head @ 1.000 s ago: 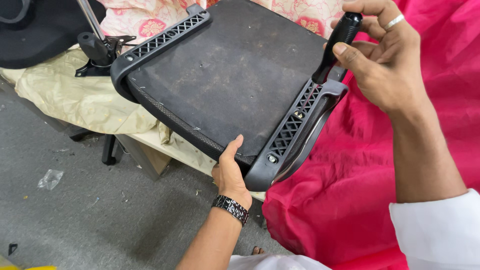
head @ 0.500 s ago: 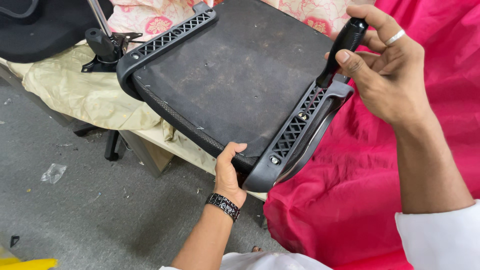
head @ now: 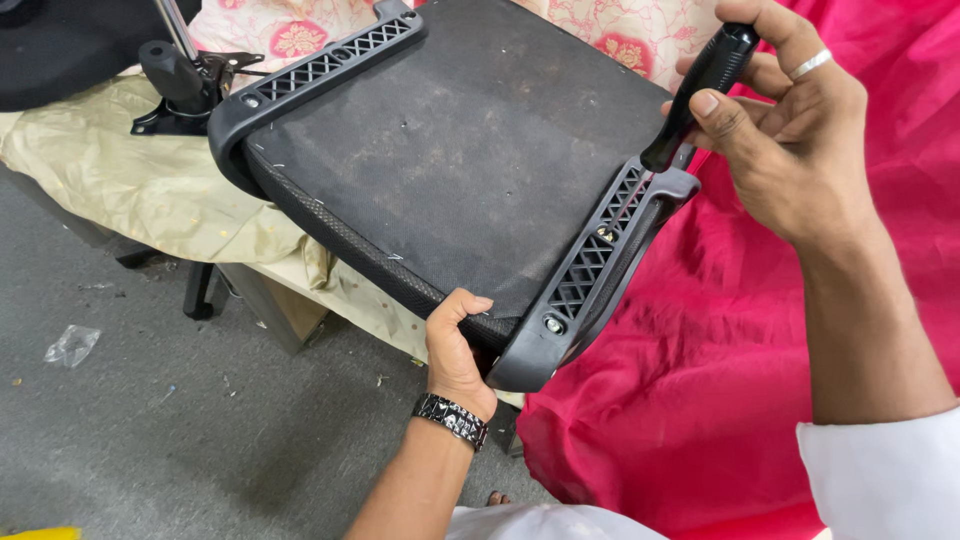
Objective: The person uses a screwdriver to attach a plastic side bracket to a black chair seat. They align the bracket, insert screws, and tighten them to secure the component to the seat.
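An upturned black office chair seat lies tilted, its fabric underside facing up, with a black plastic armrest bracket along each side. My left hand grips the seat's near edge beside the right bracket, which shows two screws. My right hand holds a black-handled screwdriver upright, its tip at the far end of that bracket. A ring sits on one finger and a dark watch on my left wrist.
A bright pink cloth covers the surface at right. A beige cloth drapes a low support under the seat, floral fabric behind it. A chair mechanism with a metal post stands at upper left. Grey floor with small litter lies below.
The view has drifted so the seat sits higher and further right in frame. My right hand has turned slightly on the screwdriver handle; my left hand keeps its grip on the seat edge.
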